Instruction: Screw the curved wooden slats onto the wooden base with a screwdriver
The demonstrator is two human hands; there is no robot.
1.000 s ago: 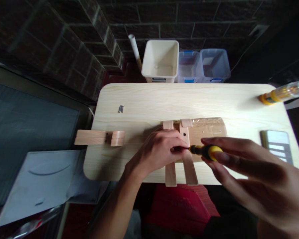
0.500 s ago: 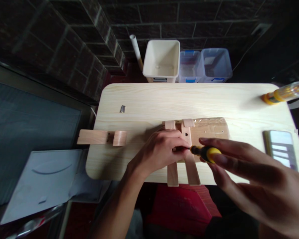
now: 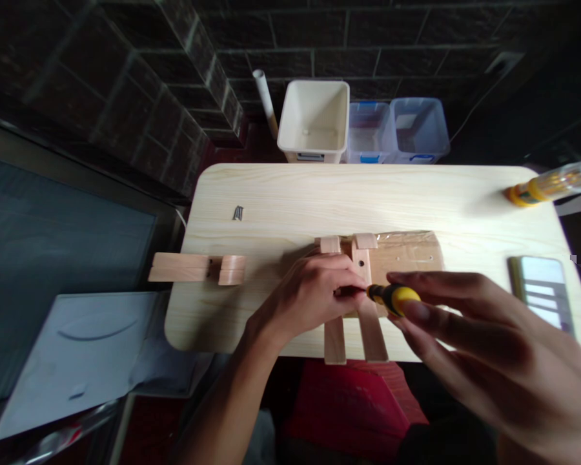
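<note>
My right hand [image 3: 474,336] has its thumb and fingers around a black and yellow screwdriver [image 3: 392,298]. The screwdriver points left, its tip at the fingertips of my left hand [image 3: 314,281]. That hand is closed over a wooden piece [image 3: 361,252] with a dark hole and a rounded top end; its fingers hide the screwdriver's tip and any screw there. Close on its left is a second wooden piece [image 3: 335,339], partly covered by the hand. Both lie across a tape-wrapped cardboard block [image 3: 407,252], their lower ends jutting past the table's front edge.
On the pale table [image 3: 416,194] are several small screws [image 3: 238,213], more wooden pieces [image 3: 181,267] overhanging the left edge, a phone [image 3: 545,290] and a clear-and-yellow bottle-like container [image 3: 552,184]. A cream bin [image 3: 314,116] and two clear boxes [image 3: 419,126] stand behind it.
The screwdriver and my right hand have shifted slightly left, towards my left hand. My left hand and the wooden pieces stay in nearly the same place.
</note>
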